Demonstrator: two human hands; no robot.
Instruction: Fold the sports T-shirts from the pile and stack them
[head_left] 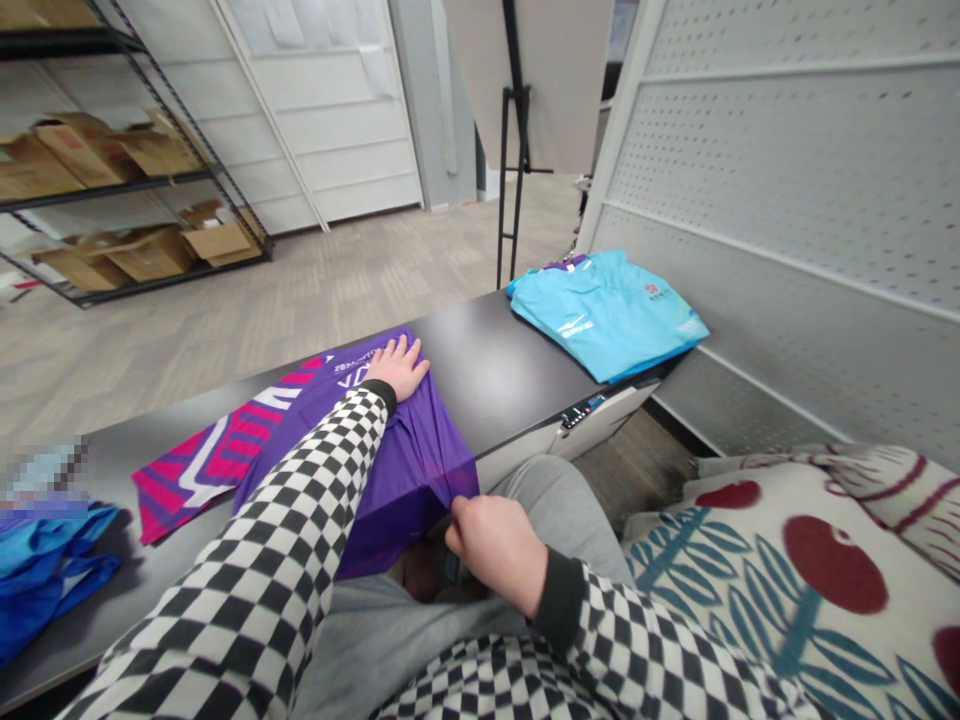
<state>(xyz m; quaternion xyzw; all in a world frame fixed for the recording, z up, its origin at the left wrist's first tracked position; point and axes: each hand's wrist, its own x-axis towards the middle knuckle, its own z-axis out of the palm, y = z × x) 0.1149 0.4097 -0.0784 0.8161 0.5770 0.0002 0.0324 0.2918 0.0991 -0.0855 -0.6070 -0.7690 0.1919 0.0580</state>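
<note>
A purple T-shirt (442,445) with white print lies spread on the dark tabletop and hangs over its near edge. A pink-and-purple patterned part (247,440) stretches out from it to the left. My left hand (399,368) presses flat on the shirt near the far edge, fingers spread. With closed fingers, my right hand (499,545) pinches the shirt's near right corner and draws the cloth taut, making creases toward the grip. My left sleeve hides part of the shirt.
Folded light-blue T-shirts (607,315) are stacked at the table's (487,345) right end. Crumpled blue clothing (52,570) lies at the left. A patterned cloth (780,560) is on my right, beside a perforated panel (787,200). Shelves with cardboard boxes (90,150) stand beyond.
</note>
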